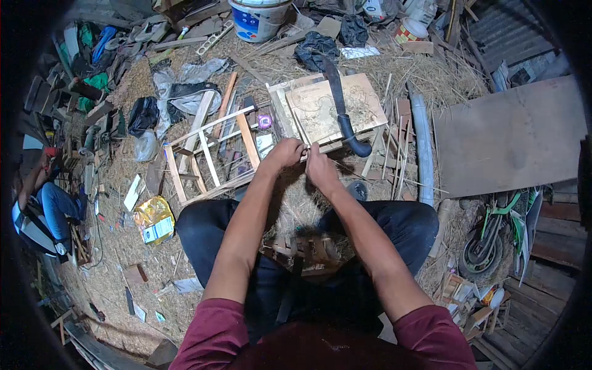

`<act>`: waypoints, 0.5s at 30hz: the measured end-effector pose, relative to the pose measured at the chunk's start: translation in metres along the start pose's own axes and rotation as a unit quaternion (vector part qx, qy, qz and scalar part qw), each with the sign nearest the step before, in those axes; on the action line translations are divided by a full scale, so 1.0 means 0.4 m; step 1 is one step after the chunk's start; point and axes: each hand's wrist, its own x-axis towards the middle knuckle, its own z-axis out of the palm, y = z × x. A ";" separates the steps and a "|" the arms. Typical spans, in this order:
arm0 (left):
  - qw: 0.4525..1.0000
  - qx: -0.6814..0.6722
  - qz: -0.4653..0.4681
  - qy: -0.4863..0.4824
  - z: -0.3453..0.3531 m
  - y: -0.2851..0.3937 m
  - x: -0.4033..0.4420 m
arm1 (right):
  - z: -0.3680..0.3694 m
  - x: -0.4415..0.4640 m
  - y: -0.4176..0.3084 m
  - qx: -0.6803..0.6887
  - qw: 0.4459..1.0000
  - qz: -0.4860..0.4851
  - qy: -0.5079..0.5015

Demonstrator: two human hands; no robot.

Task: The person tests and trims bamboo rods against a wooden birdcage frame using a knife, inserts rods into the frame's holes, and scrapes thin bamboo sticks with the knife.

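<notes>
My left hand (287,153) and my right hand (320,166) meet at the near edge of a pale wooden block (364,89). The fingers of both hands are closed in a pinch. What lies between the fingertips is too small and too covered to make out. On top of the block rests a machete (335,86) with a dark blade and a curved black handle, the handle overhanging the near edge. To the left of my left hand lies a slatted wooden frame (209,161). A small purple box (264,121) sits between frame and block.
A large brown board (512,135) lies right, above a small wheel (482,251). A grey pipe (423,148) runs beside loose sticks. A white bucket (259,21) stands at the back. A yellow packet (154,220) lies left on shavings. Another person (55,203) sits far left.
</notes>
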 end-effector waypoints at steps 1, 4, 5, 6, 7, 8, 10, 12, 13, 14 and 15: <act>1.000 -0.010 0.001 -0.004 -0.007 -0.005 0.008 | 0.007 0.016 0.001 0.002 1.000 -0.005 0.006; 0.999 -0.032 0.003 -0.011 -0.007 -0.012 0.008 | 0.009 0.013 -0.001 0.013 1.000 -0.011 0.008; 1.000 -0.010 0.010 -0.012 -0.008 -0.011 0.012 | 0.001 0.006 0.001 0.014 1.000 -0.004 0.001; 1.000 0.012 0.015 -0.015 -0.003 -0.005 0.004 | -0.001 -0.012 0.005 0.015 1.000 0.006 -0.009; 0.999 0.033 0.021 -0.022 0.001 0.003 -0.008 | -0.003 -0.032 0.008 0.017 1.000 0.019 -0.018; 0.999 0.034 0.037 -0.016 0.011 0.000 -0.007 | 0.008 -0.035 0.028 0.014 1.000 0.012 -0.023; 1.000 -0.005 0.025 -0.008 0.000 0.000 -0.004 | 0.004 -0.020 0.025 -0.002 1.000 -0.004 -0.010; 0.996 -0.077 -0.027 -0.023 -0.029 0.038 -0.021 | 0.008 -0.004 0.027 -0.005 1.000 -0.014 0.003; 0.997 -0.074 -0.027 -0.023 -0.030 0.025 -0.013 | 0.005 -0.005 0.023 -0.002 1.000 -0.005 0.005; 0.996 -0.068 -0.040 -0.030 -0.027 0.015 -0.009 | 0.003 -0.008 0.015 0.001 1.000 0.002 0.005; 0.996 -0.059 -0.053 -0.038 -0.030 0.011 -0.011 | 0.007 -0.008 0.011 0.005 1.000 0.009 0.005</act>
